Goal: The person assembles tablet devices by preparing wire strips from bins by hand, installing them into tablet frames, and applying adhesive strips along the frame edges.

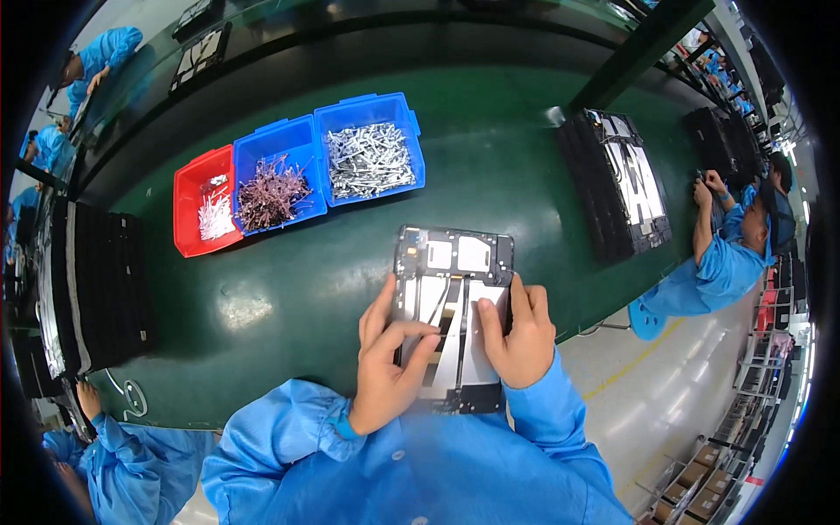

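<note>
An opened tablet [473, 337] lies tilted in front of me, its inner side up, with white panels, thin black ribbon cables and a dark board strip along the top. My right hand [520, 337] grips its right edge, the thumb lying on the white panel. Over the lower left part, my left hand [389, 354] brings thumb and index finger together in a pinch near the middle cables. A small dark bit shows at those fingertips, too small to name. Other left fingers rest along the tablet's left edge.
On the green table [245, 306] stand a red bin [182, 210] of white pieces, a blue bin [302, 131] of brownish cables and another blue bin [363, 107] of silvery strips. Stacked tablets [626, 175] stand right, black trays [109, 280] left. Co-workers sit on both sides.
</note>
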{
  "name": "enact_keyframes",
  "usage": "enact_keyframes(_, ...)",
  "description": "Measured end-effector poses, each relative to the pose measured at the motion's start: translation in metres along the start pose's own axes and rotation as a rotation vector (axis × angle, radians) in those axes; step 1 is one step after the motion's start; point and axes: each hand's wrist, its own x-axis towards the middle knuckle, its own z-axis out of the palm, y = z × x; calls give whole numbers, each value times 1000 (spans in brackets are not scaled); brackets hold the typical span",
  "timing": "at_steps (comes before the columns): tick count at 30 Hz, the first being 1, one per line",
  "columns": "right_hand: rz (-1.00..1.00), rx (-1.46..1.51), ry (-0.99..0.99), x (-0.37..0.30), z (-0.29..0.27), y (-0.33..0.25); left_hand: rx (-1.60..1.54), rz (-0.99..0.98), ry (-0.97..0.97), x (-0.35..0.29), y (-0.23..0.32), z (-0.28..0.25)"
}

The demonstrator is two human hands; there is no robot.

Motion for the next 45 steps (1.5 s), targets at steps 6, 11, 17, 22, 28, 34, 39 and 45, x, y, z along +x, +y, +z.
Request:
enact_keyframes(6, -143, 129, -11, -6, 21, -8, 63, -46, 20, -17, -3, -28)
enact_keyframes(11, -265, 149, -44, 3, 33, -16, 45, -90, 95, -19, -9, -41)
enact_keyframes(17, -295, 8, -145, 11, 35, -28, 93, -93, 128, -19, -7, -43)
enact_keyframes(22, -311, 5, -133, 8, 38, -28, 166, -105, 108, -15, -6, -48)
enact_keyframes(28, -334, 13, -121, 11, 36, -25, 162, -85, 121, -23, -8, -40)
enact_keyframes(34, -292, -31, -142, 12, 35, -30, 119, -26, 168, -26, -10, -37)
enact_keyframes(39, -321, -32, -118, 11, 37, -26, 137, -30, 164, -26, -8, -38)
enact_keyframes(45, -283, 146, 61, 33, -4, -36, 36, 11, 143, 0, -4, -69)
